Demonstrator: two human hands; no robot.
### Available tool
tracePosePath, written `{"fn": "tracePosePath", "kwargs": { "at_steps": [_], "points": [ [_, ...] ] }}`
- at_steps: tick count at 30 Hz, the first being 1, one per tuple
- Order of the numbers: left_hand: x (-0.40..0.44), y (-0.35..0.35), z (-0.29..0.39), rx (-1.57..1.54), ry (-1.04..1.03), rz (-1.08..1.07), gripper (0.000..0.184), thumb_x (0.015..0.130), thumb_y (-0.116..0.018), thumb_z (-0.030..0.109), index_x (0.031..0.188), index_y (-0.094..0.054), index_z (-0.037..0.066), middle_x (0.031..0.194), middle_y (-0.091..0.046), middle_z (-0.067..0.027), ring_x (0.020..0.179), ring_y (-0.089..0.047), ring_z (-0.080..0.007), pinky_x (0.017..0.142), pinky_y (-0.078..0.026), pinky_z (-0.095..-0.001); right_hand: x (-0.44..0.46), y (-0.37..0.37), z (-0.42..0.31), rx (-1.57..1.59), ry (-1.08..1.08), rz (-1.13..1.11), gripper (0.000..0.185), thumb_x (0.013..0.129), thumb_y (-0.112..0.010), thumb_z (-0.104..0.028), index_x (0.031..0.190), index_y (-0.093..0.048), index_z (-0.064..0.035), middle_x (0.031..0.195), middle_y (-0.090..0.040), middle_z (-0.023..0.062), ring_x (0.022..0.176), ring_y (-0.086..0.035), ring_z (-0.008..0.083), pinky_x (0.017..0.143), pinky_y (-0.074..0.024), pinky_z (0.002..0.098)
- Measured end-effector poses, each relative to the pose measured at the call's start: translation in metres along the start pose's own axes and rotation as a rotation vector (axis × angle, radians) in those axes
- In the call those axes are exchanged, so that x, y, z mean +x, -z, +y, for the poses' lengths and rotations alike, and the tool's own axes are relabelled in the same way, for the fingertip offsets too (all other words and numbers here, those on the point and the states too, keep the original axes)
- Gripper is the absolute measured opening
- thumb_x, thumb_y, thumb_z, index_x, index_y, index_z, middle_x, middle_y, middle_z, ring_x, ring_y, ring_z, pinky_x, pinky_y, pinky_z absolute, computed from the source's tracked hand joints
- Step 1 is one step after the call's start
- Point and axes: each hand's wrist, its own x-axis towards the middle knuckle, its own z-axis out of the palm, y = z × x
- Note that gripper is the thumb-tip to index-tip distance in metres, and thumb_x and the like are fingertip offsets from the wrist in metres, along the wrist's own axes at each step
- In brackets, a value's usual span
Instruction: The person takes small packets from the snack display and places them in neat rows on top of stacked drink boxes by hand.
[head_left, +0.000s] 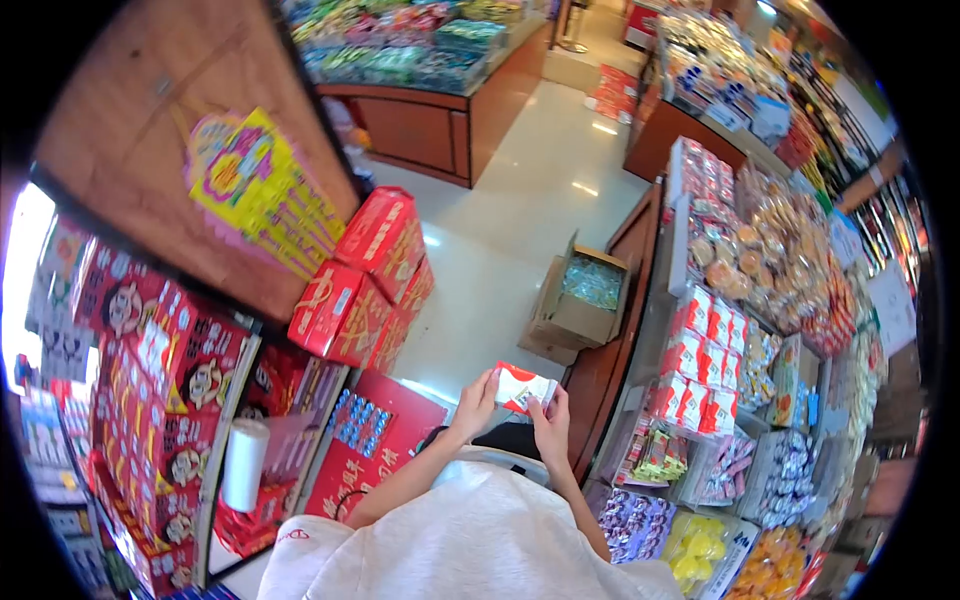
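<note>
A small red-and-white packet is held up in front of my body between both hands. My left hand grips its left edge, fingers closed on it. On the lower right side, my right hand pinches the same packet, thumb lying across its front. Similar red-and-white packets stand stacked in rows on the counter to my right.
An open cardboard box with clear wrapped items stands on the floor ahead, against the counter. Red gift boxes are piled ahead left. Shelves of red cartons line my left. Bins of wrapped sweets fill the right counter.
</note>
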Motion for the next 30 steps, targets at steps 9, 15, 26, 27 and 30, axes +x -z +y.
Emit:
{"fn": "tracePosePath", "kwargs": {
  "at_steps": [9,15,26,27,30],
  "points": [
    [-0.056,0.097,0.003,-0.026,-0.014,0.191,0.031,0.107,-0.043,0.025,0.120,-0.057,0.001,0.078,-0.060,-0.0045,0.064,-0.055,-0.0093,0.058,-0.045,-0.0258,-0.039,-0.101,0.034,0.224,-0.235,-0.021,0.024,0.105,-0.048,-0.032,0.095,-0.051,-0.0101,0.081,-0.054,-0.0030,0.064,-0.044,0.0035,0.056,-0.0359,0.0203],
    [-0.106,0.164,-0.026,-0.025,-0.035,0.254,0.033,0.106,-0.045,0.025,0.124,-0.055,-0.001,0.082,-0.061,-0.0032,0.071,-0.055,-0.0076,0.061,-0.046,-0.0250,-0.076,-0.156,0.066,0.117,-0.184,-0.110,0.029,0.106,-0.048,-0.030,0.085,-0.053,-0.0102,0.077,-0.053,-0.0035,0.065,-0.043,0.0038,0.058,-0.0354,0.0216],
    [-0.132,0.273,-0.049,-0.069,-0.101,0.672,0.030,0.106,-0.046,0.025,0.113,-0.060,0.000,0.075,-0.056,0.0013,0.064,-0.047,-0.0052,0.056,-0.039,-0.0242,-0.062,-0.269,0.076,-0.258,0.021,-0.536,0.024,0.100,-0.059,-0.018,0.082,-0.057,-0.0013,0.071,-0.047,-0.0053,0.066,-0.041,0.0039,0.057,-0.0349,0.0231],
    [-0.133,0.286,-0.043,-0.083,-0.078,0.721,0.030,0.106,-0.046,0.025,0.113,-0.060,-0.001,0.075,-0.057,0.0006,0.064,-0.048,-0.0059,0.056,-0.040,-0.0251,-0.055,-0.282,0.077,-0.330,0.034,-0.609,0.023,0.099,-0.060,-0.018,0.084,-0.059,-0.0010,0.071,-0.047,-0.0053,0.065,-0.040,0.0039,0.056,-0.0345,0.0229],
    [-0.132,0.327,-0.045,-0.021,-0.106,0.896,0.031,0.106,-0.047,0.024,0.117,-0.059,-0.002,0.087,-0.059,-0.0001,0.079,-0.049,-0.0053,0.069,-0.042,-0.0236,-0.049,-0.338,0.043,-0.361,0.004,-0.814,0.020,0.097,-0.063,-0.019,0.097,-0.064,0.0009,0.071,-0.053,-0.0044,0.062,-0.044,0.0030,0.054,-0.0372,0.0213]
  ]
}}
